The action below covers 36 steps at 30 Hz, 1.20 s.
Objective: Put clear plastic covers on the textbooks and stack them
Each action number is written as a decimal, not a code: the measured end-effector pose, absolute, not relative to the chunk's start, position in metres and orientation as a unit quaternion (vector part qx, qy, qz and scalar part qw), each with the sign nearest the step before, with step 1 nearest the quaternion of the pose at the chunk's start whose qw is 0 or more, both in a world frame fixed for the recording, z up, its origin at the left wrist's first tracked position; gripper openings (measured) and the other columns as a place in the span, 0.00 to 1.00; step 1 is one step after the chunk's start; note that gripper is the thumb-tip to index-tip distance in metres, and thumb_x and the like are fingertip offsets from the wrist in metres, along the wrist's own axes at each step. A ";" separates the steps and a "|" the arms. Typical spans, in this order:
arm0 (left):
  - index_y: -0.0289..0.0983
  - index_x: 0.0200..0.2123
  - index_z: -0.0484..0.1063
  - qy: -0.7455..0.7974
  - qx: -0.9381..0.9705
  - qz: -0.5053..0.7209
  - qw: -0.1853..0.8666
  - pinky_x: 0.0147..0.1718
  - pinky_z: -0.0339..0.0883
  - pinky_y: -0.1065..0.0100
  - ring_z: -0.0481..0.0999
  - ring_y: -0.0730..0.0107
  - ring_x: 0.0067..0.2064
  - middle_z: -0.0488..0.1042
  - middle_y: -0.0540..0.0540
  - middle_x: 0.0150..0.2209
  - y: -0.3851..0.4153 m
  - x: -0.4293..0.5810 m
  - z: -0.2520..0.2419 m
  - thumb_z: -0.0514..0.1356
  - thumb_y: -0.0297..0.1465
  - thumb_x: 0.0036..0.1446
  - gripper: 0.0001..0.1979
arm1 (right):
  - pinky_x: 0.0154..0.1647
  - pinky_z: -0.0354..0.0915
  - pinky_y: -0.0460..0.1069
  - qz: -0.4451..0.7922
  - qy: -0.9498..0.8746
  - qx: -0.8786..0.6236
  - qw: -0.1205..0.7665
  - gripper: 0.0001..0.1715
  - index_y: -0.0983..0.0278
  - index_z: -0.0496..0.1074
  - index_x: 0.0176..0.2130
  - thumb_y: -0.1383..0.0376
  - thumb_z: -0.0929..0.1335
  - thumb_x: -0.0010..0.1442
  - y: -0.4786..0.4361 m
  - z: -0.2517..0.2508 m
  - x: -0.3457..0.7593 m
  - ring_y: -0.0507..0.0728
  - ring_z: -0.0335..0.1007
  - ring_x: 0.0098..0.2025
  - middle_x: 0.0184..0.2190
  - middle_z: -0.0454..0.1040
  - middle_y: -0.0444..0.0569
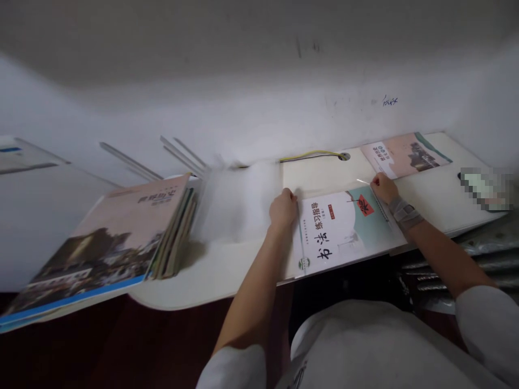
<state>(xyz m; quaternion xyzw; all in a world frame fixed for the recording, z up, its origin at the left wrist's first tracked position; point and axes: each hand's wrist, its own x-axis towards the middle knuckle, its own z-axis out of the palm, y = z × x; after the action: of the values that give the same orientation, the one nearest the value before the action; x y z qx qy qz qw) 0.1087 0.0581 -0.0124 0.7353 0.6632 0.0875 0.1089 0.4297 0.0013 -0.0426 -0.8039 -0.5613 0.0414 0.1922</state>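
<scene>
A calligraphy workbook [334, 232] with a white and teal cover lies at the front edge of the white desk. Glossy clear film shows along its edges, and a blurred clear plastic book cover [237, 202] spreads out to its left. At the workbook's upper left corner, my left hand [283, 208] is closed on the plastic where it meets the book. My right hand [384, 189], with a grey band at the wrist, pinches the film by the upper right corner. The fingertips of both hands are partly hidden.
On the left, a stack of books [121, 221] stands tilted against metal dividers [132, 162]. A pink history textbook [405, 155] lies at the back right of the desk [203, 286]. A yellow cable [310, 155] enters a hole. A pixelated item [484, 189] sits far right.
</scene>
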 end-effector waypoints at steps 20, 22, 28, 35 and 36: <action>0.28 0.67 0.50 0.519 0.853 0.025 0.040 0.62 0.40 0.36 0.42 0.38 0.69 0.47 0.32 0.69 -0.056 0.192 -0.028 0.38 0.44 0.66 0.33 | 0.46 0.61 0.59 -0.089 -0.630 -0.754 0.165 0.18 0.71 0.68 0.46 0.73 0.57 0.59 -0.014 -0.025 0.408 0.66 0.66 0.48 0.46 0.72 0.66; 0.29 0.67 0.49 0.523 0.850 0.032 0.049 0.62 0.39 0.36 0.42 0.39 0.69 0.46 0.33 0.69 -0.053 0.190 -0.030 0.38 0.43 0.66 0.33 | 0.55 0.56 0.63 -0.136 -0.672 -0.706 0.176 0.19 0.71 0.69 0.49 0.69 0.56 0.63 -0.027 -0.016 0.372 0.68 0.59 0.59 0.58 0.65 0.67; 0.35 0.68 0.47 0.502 0.860 0.021 0.094 0.65 0.38 0.43 0.42 0.48 0.70 0.45 0.39 0.70 -0.044 0.175 -0.029 0.44 0.37 0.64 0.31 | 0.63 0.53 0.59 -0.018 -0.782 -0.613 0.109 0.29 0.65 0.61 0.62 0.57 0.52 0.69 -0.060 -0.029 0.306 0.60 0.54 0.65 0.64 0.61 0.53; 0.27 0.67 0.48 0.559 0.824 0.059 0.073 0.65 0.41 0.49 0.44 0.48 0.70 0.46 0.35 0.69 -0.035 0.149 -0.034 0.38 0.40 0.66 0.33 | 0.62 0.52 0.64 -0.039 -0.713 -0.698 0.053 0.32 0.69 0.57 0.64 0.57 0.53 0.68 -0.077 -0.043 0.398 0.66 0.50 0.67 0.67 0.55 0.59; 0.26 0.67 0.48 0.564 0.821 0.052 0.076 0.65 0.41 0.47 0.43 0.46 0.70 0.46 0.34 0.69 -0.034 0.150 -0.033 0.38 0.41 0.66 0.33 | 0.62 0.51 0.64 -0.044 -0.709 -0.702 0.045 0.31 0.69 0.57 0.64 0.58 0.53 0.68 -0.078 -0.041 0.402 0.66 0.51 0.67 0.66 0.55 0.59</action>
<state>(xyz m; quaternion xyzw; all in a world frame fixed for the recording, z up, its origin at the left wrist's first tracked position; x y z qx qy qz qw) 0.1499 -0.0338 -0.0325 0.8207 0.5640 0.0516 0.0756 0.4022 -0.0779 -0.0407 -0.7021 -0.7093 -0.0440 0.0447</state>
